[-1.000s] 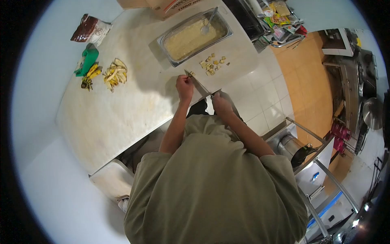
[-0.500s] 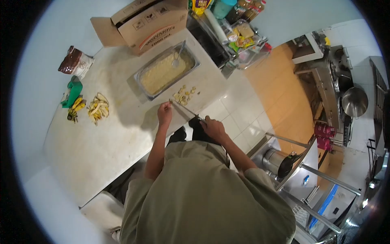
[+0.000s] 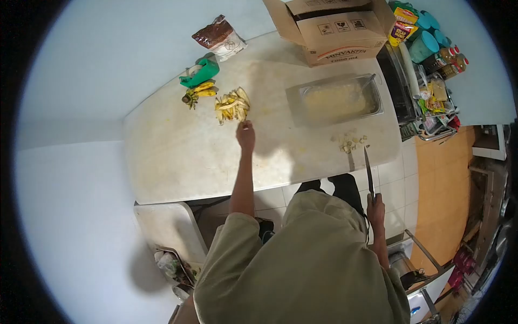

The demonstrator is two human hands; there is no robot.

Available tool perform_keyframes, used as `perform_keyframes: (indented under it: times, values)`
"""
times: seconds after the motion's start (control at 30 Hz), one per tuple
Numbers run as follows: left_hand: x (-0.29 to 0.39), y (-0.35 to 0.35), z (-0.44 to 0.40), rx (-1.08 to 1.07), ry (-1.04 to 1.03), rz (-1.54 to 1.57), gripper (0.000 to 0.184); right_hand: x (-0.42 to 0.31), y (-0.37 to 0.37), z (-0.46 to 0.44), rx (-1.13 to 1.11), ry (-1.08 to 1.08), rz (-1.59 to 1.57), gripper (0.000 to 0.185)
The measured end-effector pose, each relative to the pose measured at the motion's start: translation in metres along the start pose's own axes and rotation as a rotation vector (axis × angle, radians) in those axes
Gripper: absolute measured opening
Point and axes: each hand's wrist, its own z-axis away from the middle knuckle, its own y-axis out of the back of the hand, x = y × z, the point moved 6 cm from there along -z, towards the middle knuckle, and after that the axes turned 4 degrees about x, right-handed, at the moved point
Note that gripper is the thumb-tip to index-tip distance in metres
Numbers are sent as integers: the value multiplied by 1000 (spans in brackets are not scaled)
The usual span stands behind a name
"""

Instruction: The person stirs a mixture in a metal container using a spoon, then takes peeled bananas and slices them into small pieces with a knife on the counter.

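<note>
My right hand (image 3: 376,208) grips a knife (image 3: 369,171) by its handle at the table's front right, blade pointing toward the table. Beside the blade tip lie small cut banana pieces (image 3: 349,144). My left hand (image 3: 246,137) is over the table, fingers closed, at the lower edge of a pile of banana peels (image 3: 233,105); what it holds, if anything, is too small to make out. Whole yellow bananas (image 3: 205,89) lie just behind the peels. A rectangular metal pan (image 3: 380,102) of pale yellow mixture stands behind the cut pieces, with a spoon (image 3: 369,81) in it.
On the white table (image 3: 178,156) are a green tape dispenser (image 3: 204,73), a brown-and-white bag (image 3: 220,40) and an open cardboard box (image 3: 340,38). Bottles (image 3: 448,59) and packets crowd the right. A white chair (image 3: 162,216) stands at the lower left.
My left hand has moved left from the knife tip to the banana peels. My right hand still holds the knife, now away to the right. The view has swung left.
</note>
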Motion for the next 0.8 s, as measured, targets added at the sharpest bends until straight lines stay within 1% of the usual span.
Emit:
perform_keyframes:
  times: [0.03, 0.1, 0.17, 0.2, 0.3, 0.33, 0.4, 0.43, 0.5, 0.57, 0.6, 0.63, 0.67, 0.7, 0.73, 0.77, 0.8]
  values:
    - [-14, 6, -22, 37, -40, -82, 19, 4, -4, 6, 1, 14, 4, 30]
    - [-54, -2, -59, -15, 61, -90, 23, 13, -7, 18, -6, 22, 29, 31]
    - [-40, -5, -76, -28, 102, -190, 23, 14, -8, 30, -28, 9, 65, 31]
    - [-42, -14, -88, -82, 79, -203, 26, 17, -9, 33, -41, -30, 85, 31]
    - [-10, -31, -107, -67, 35, -281, 30, 24, -3, 47, -70, -155, 80, 29]
    - [-11, -40, -115, -49, 62, -335, 34, 26, 0, 52, -60, -177, 66, 29]
    - [-6, -56, -122, 14, 77, -441, 36, 32, 11, 65, -55, -219, 54, 30]
    - [-2, -57, -119, 45, 92, -500, 38, 35, 17, 71, -36, -201, 69, 29]
    - [9, -52, -107, 227, 76, -565, 40, 43, 20, 82, 6, -163, 96, 29]
    - [-8, -59, -115, 158, -118, -433, 43, 56, 22, 89, -32, -243, 107, 30]
    - [-26, -60, -123, 111, 71, -332, 38, 52, 23, 89, -49, -263, 116, 29]
    - [-21, -54, -115, 123, 46, -279, 36, 47, 19, 90, -67, -282, 117, 28]
    - [-12, -46, -111, 136, 15, -226, 34, 34, 20, 89, 17, -171, 24, 27]
    - [-5, -39, -108, 149, -20, -172, 33, 38, 15, 89, 6, -179, 4, 27]
    - [-17, -43, -110, 151, -72, -98, 27, 43, 9, 87, -3, -186, -19, 27]
    - [-32, -47, -112, 123, -68, -32, 27, 47, 2, 86, -10, -194, -42, 27]
    - [-59, -55, -120, 98, -66, 38, 27, 24, 7, 81, -18, -151, 8, 28]
